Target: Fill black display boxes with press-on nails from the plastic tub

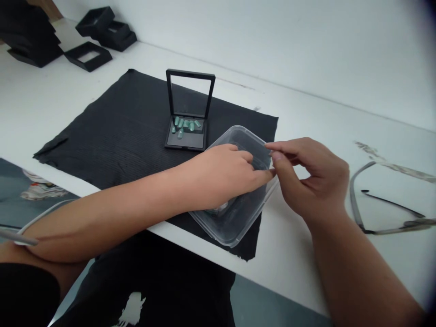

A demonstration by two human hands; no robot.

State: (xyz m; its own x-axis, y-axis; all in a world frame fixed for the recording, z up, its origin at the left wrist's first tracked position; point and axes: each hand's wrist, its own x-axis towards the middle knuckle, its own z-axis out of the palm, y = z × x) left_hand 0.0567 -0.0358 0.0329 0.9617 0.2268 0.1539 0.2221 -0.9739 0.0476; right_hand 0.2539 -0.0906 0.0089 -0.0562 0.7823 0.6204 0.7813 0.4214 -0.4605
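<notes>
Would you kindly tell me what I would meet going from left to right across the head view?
black frames → open black case holding green pieces → left hand → right hand → glasses. The clear tub overlaps both hands, so it is left out.

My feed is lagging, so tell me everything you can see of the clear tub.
The tub is clear, thin-looking plastic, rectangular with rounded corners and a lipped rim, and it has no lid on. It sits flat on the black cloth near the front edge of the table, askew to that edge. The left hand reaches inside and covers something small I cannot make out. The right hand is pinched at its right rim.
</notes>
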